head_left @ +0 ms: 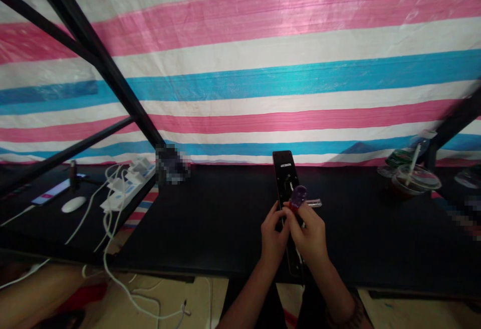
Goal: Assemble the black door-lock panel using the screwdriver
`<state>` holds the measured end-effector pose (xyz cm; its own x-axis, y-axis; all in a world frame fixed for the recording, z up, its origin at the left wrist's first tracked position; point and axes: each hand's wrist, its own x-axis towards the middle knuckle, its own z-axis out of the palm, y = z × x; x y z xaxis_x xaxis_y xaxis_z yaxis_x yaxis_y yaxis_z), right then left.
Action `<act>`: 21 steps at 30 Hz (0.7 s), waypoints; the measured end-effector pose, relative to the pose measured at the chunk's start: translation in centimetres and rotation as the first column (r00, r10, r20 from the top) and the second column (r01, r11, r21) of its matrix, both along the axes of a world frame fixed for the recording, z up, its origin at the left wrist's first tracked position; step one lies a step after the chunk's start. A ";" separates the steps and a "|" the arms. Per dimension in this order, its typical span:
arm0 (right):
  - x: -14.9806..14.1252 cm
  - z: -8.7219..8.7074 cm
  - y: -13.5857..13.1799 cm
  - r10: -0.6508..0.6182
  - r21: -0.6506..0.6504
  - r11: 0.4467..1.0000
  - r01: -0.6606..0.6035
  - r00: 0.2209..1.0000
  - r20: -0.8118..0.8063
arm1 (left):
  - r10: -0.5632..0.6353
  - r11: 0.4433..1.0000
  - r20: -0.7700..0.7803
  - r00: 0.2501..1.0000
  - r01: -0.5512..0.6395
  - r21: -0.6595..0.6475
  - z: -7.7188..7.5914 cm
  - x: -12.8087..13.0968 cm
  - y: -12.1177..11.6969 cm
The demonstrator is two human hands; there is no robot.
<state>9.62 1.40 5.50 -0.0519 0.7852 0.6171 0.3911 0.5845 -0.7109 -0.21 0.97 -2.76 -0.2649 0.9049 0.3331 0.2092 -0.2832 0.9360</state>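
Two bare hands work over a black bench, holding a long black panel upright on its end, its lower end reaching toward the bench's near edge. The left hand wraps the panel's side with curled fingers, a closed grip on its middle. The right hand closes in a tight pinch on a purple plastic piece at the panel's face, while a silver metal piece juts out sideways just beside it. Whether the purple piece is fixed to the panel or only pressed against it cannot be told, and the fingers hide the point where they meet. Small pale fittings show on the panel's upper face; how much of the assembly is finished cannot be judged from this view.

To the left on the bench lie a white power strip, tangled white cables, a white mouse and a phone. A plastic cup with a straw stands to the right, well apart from the hands. A pink, white and blue striped tarp hangs behind.
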 end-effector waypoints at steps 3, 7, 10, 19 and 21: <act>0.0 -0.3 0.3 -0.025 -0.053 0.998 0.022 0.998 -0.057 | 0.003 1.000 -0.011 1.000 -0.003 -0.008 0.2 0.0 -0.1; 0.5 -0.4 0.4 0.034 -0.132 0.990 -0.043 0.997 -0.069 | 0.012 1.000 -0.003 1.000 -0.013 -0.003 0.2 0.0 -0.1; 0.5 0.2 0.3 0.105 -0.108 0.989 -0.102 0.994 0.016 | 0.007 1.000 0.011 1.000 -0.007 0.016 0.0 0.0 0.0; 0.3 -0.3 0.1 -0.038 -0.107 0.994 0.028 0.995 -0.089 | 0.029 0.999 -0.016 0.999 -0.029 -0.020 0.6 0.1 -0.1; 0.9 -0.3 0.1 0.006 -0.124 0.992 -0.013 0.998 -0.058 | 0.036 0.999 -0.016 0.999 -0.036 -0.015 0.7 0.1 -0.1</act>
<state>10.54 1.45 5.16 -0.0273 0.8555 0.5170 0.3427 0.4939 -0.7991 -0.14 0.88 -2.01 -0.2922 0.8999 0.3236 0.2333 -0.2611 0.9367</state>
